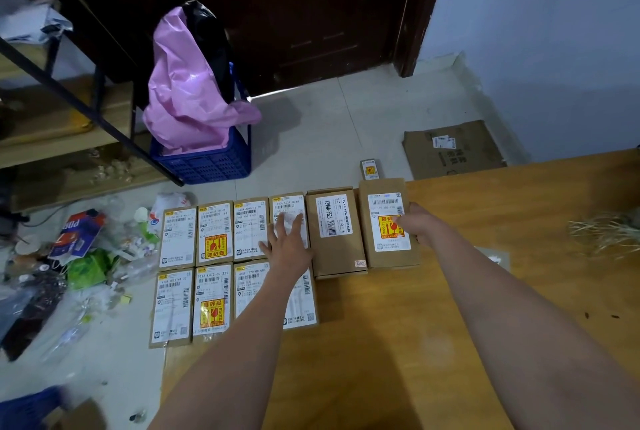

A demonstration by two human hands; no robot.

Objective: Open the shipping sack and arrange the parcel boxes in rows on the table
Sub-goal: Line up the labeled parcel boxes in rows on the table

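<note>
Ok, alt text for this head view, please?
Two bare hands straighten parcel boxes in two rows on a wooden table: the left hand lies flat on one box, the right hand touches the end box.

- Bench (485, 308): wood-look top, yellowish, smooth, faint sheen.
- Parcel boxes (337, 235): brown cardboard, matt; white paper labels stuck on, some w/ yellow-red stickers, slightly glossy.
- Flattened carton (453, 149) on floor: brown cardboard, matt, creased.
- Crate (204, 163): blue plastic, lattice sides, dull shine.
- Pink bag (187, 83) in crate: thin plastic film, glossy, crinkled; black plastic behind it.
- Floor (329, 139): pale tiles, smooth, semi-matt.
- Shelf rack (62, 83): dark metal frame, wood boards.
- Door (311, 14): dark wood, satin.
- Litter pile (86, 256): clear & coloured plastic wrappers, shiny.
- Straw-like fibres (606, 229) on bench: dry, rough.
</note>
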